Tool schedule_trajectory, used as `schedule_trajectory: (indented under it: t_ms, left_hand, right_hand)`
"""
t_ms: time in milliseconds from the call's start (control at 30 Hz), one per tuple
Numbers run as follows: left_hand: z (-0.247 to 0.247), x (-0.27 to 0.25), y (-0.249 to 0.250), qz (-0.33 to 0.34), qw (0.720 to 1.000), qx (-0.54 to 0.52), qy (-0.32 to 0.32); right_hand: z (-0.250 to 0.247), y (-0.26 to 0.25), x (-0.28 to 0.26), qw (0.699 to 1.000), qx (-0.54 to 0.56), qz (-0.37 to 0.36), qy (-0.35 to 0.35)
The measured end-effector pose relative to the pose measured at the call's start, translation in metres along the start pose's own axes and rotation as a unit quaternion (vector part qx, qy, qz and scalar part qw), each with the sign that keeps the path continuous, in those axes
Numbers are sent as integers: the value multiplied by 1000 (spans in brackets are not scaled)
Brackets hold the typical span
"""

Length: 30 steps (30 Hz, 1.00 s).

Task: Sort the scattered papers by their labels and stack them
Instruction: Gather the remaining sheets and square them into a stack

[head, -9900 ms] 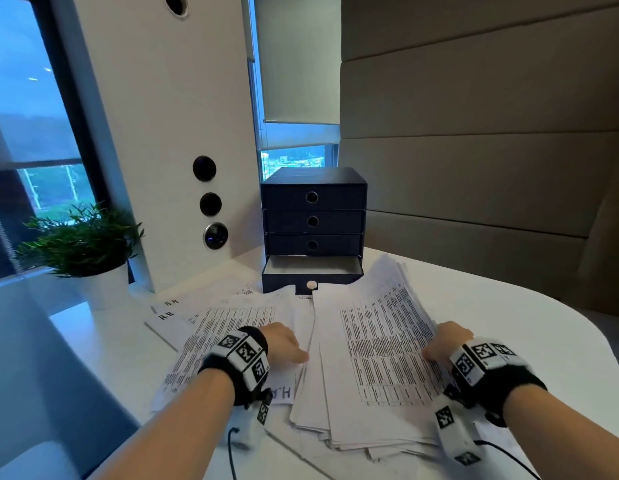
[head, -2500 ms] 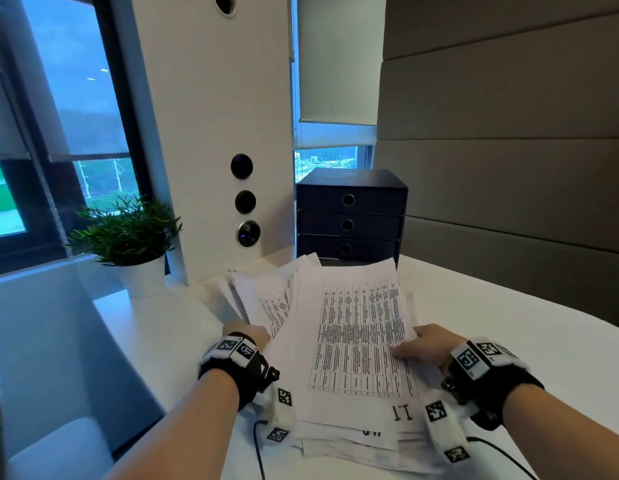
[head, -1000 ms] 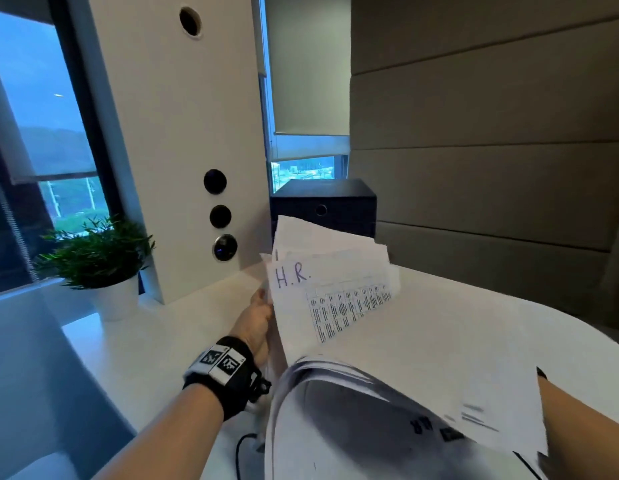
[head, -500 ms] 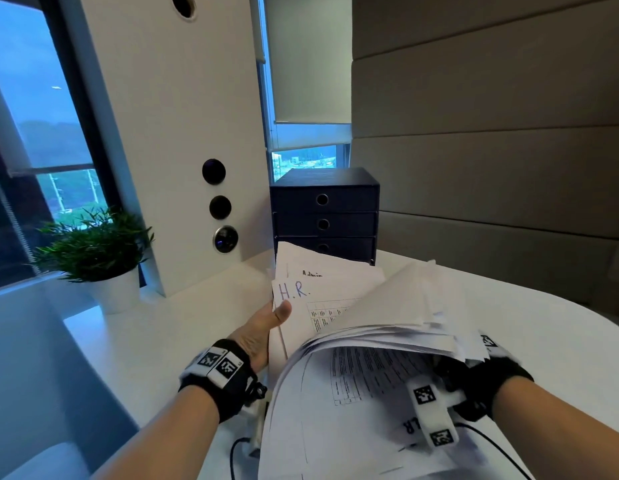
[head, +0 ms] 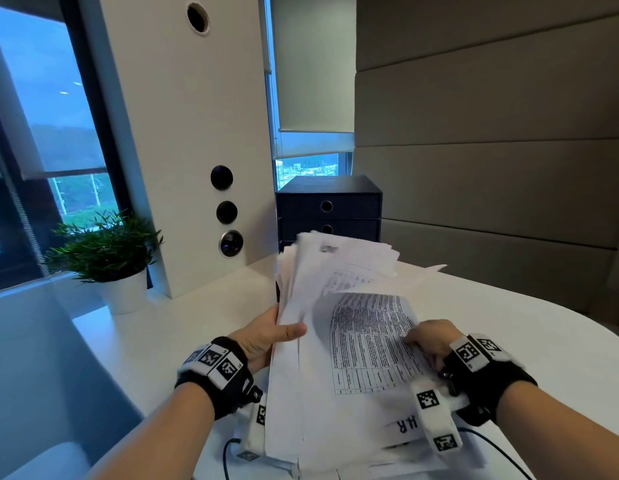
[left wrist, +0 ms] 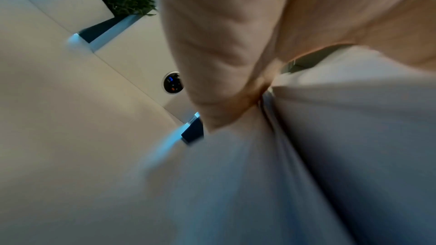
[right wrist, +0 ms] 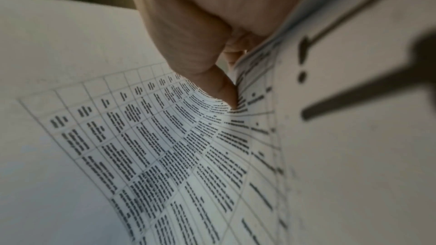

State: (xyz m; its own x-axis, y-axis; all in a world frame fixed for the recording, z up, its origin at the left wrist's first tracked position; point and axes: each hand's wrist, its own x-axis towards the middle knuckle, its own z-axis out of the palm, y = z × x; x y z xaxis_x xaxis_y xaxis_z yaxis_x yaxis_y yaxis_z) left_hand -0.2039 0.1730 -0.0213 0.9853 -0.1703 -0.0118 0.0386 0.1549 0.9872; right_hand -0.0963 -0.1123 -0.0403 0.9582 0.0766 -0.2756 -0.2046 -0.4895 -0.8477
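Both grips clamp paper stack edges: left hand, right hand.

- Both forearms reach forward from the near edge, bare, each with a black wrist strap carrying white coded tags.
- The left hand sits left of centre, palm turned inward. Its thumb lies across the top of the paper stack, and the fingers go underneath, out of sight, so it grips the stack's left edge.
- The right hand is over on the right, knuckles up, fingers curled down onto the printed sheet.
- In the right wrist view its thumb presses into the sheet, pinching it.
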Motion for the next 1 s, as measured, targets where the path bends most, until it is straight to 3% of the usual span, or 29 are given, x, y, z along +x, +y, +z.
schedule_trajectory:
  t_ms: [67, 200, 400, 567, 633, 667, 833, 867, 1000]
  left_hand:
    - [2, 1, 0, -16, 998, 53, 42]
    - [-1, 11, -5, -11, 970, 134, 201]
    - [-10, 19, -6, 48, 954, 98, 278]
    - [-34, 37, -26, 10, 902, 36, 430]
    - [-37, 46, -32, -2, 881, -12, 472]
    - [-25, 42, -28, -6, 876, -43, 480]
    - [13, 44, -24, -13, 901, -81, 425]
    - [18, 44, -24, -1, 901, -96, 423]
    - [25, 40, -22, 12, 906, -175, 385]
  right_hand:
    - [2, -5, -7, 1000, 2, -15, 25]
    - [3, -10, -19, 990, 115, -59, 47]
    - [-9, -8, -25, 984, 172, -54, 7]
    - [-11, -8, -43, 976, 203, -59, -54]
    - [-8, -12, -48, 958, 260, -66, -97]
    - [-5, -16, -51, 945, 297, -71, -118]
    - [8, -47, -69, 883, 423, -109, -173]
    - [10, -51, -68, 878, 440, -112, -153]
    - [7, -53, -63, 922, 367, -121, 17]
